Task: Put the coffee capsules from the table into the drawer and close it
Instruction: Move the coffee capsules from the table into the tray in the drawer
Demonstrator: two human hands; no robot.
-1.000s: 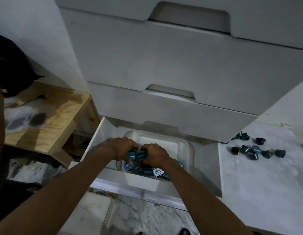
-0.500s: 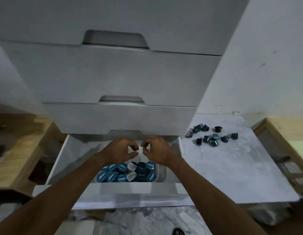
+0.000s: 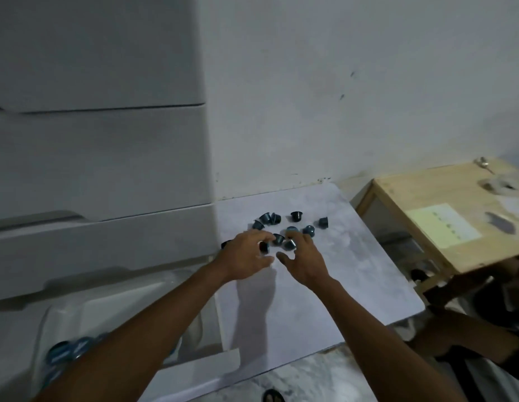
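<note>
Several dark blue coffee capsules (image 3: 296, 216) lie scattered at the far left of the white table (image 3: 325, 300). Both my hands are over the near side of that cluster. My left hand (image 3: 246, 256) curls its fingers and thumb round one dark capsule (image 3: 264, 247). My right hand (image 3: 302, 256) has its fingers spread, the tips touching a capsule (image 3: 290, 244). At the lower left the bottom drawer (image 3: 200, 369) stands open. Inside it a white tray (image 3: 107, 297) holds several blue-lidded capsules (image 3: 66, 349), partly hidden by my left forearm.
The white drawer cabinet (image 3: 107, 155) rises on the left, its upper drawers closed. A wooden side table (image 3: 426, 204) with papers and a spoon (image 3: 483, 163) stands to the right. A seated person's dark clothing (image 3: 484, 329) is at the lower right. Marble floor lies below.
Both hands have left the drawer tray and moved right to the capsules on the table. My view has swung right with them. The left hand now grips a capsule.
</note>
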